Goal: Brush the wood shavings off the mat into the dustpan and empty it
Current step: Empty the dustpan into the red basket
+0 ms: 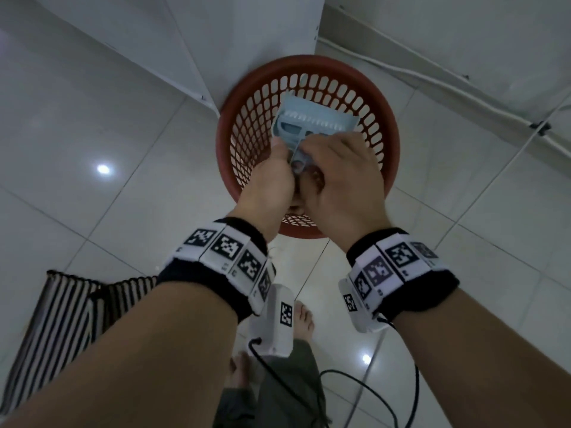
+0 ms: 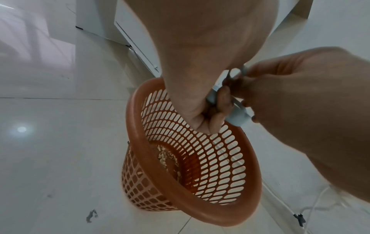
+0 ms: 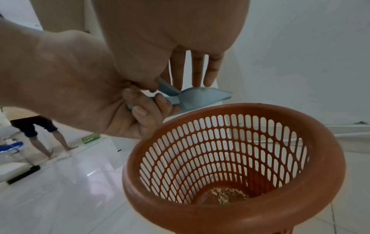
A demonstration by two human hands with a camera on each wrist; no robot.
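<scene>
A light blue dustpan (image 1: 312,118) hangs tilted, mouth down, over the red slotted basket (image 1: 223,143). My left hand (image 1: 278,156) grips its handle (image 2: 237,120) with curled fingers (image 3: 144,106). My right hand (image 1: 327,149) pinches the back of the dustpan (image 3: 200,96) between the thumb and straight fingers (image 3: 198,71). Pale wood shavings (image 3: 226,194) lie at the bottom of the basket (image 3: 330,142), also seen in the left wrist view as shavings (image 2: 166,156). The striped mat (image 1: 61,319) lies on the floor at the lower left. I cannot pick out a brush.
The basket (image 2: 136,126) stands on white floor tiles against a white cabinet corner (image 1: 210,97). White cables (image 1: 432,84) run along the wall on the right. My bare feet (image 1: 304,319) are just behind the basket. Another person (image 3: 38,131) stands far off to the left.
</scene>
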